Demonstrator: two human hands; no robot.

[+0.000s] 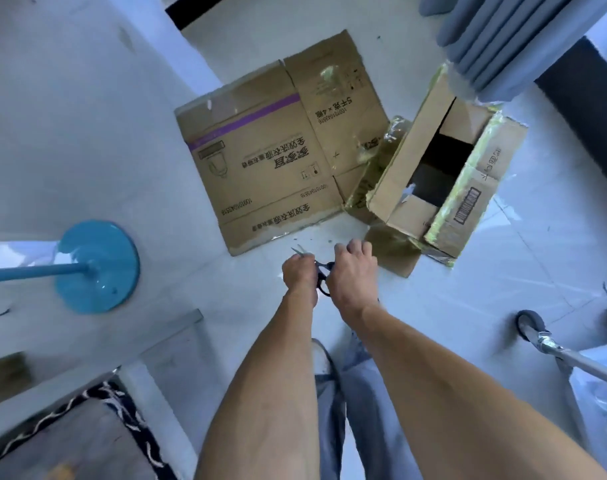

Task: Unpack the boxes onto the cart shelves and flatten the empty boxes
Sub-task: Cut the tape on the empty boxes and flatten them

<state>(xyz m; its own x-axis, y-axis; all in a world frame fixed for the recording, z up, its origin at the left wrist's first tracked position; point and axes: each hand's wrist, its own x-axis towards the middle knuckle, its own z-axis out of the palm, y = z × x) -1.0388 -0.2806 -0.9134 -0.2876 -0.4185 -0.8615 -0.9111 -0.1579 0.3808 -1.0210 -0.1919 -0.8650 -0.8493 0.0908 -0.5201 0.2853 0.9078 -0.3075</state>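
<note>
A flattened brown cardboard box [281, 157] with a purple stripe and black print lies on the pale floor ahead. To its right stands an open cardboard box [437, 178] with its flaps up and a dark inside. Both my hands hold a pair of black-handled scissors [322, 271] just in front of the flat box. My left hand [300, 273] is closed around the blade end, whose tips poke out above the fist. My right hand [352, 271] grips the handles.
A blue round stand base [98, 266] with a blue pole sits at the left. A cart's wheel [530, 327] and metal frame [586, 365] show at the lower right. A grey radiator-like unit [509, 39] stands behind the open box. A patterned mat [87, 441] lies lower left.
</note>
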